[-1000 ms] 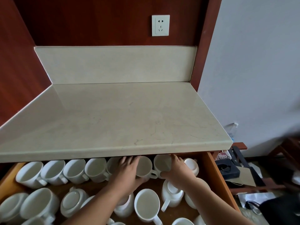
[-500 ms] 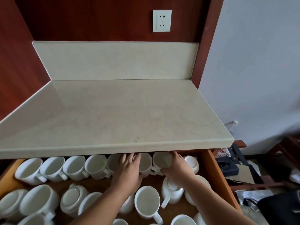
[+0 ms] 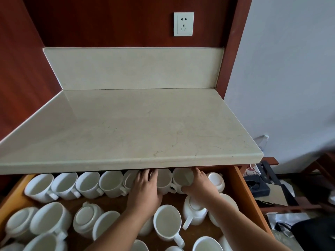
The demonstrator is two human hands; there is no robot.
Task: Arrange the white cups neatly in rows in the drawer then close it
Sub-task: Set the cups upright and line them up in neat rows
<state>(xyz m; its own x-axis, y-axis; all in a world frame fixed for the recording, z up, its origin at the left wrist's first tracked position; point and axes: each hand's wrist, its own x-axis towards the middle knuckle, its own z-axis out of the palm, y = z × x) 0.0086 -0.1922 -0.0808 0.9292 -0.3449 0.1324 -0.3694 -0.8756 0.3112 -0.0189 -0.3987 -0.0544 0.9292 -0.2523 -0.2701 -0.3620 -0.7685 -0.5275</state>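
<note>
An open wooden drawer [image 3: 243, 192] below the countertop holds several white cups. A back row of upright cups [image 3: 87, 183] runs from the left under the counter edge. My left hand [image 3: 145, 189] lies on a cup [image 3: 164, 180] in that row, fingers spread over its rim. My right hand [image 3: 198, 183] grips the neighbouring cup [image 3: 182, 175] at its right side. An upside-down cup [image 3: 215, 181] sits at the row's right end. Loose cups [image 3: 167, 221], some upright, some inverted, fill the front of the drawer.
The beige countertop [image 3: 137, 134] overhangs the drawer's back and hides the far cup rims. A wall socket [image 3: 183, 24] is above. To the right on the floor lie a black box [image 3: 256, 187], papers and dark furniture.
The view shifted slightly. Both hands stay on the same two back-row cups, which sit a little closer together and further under the counter edge.
</note>
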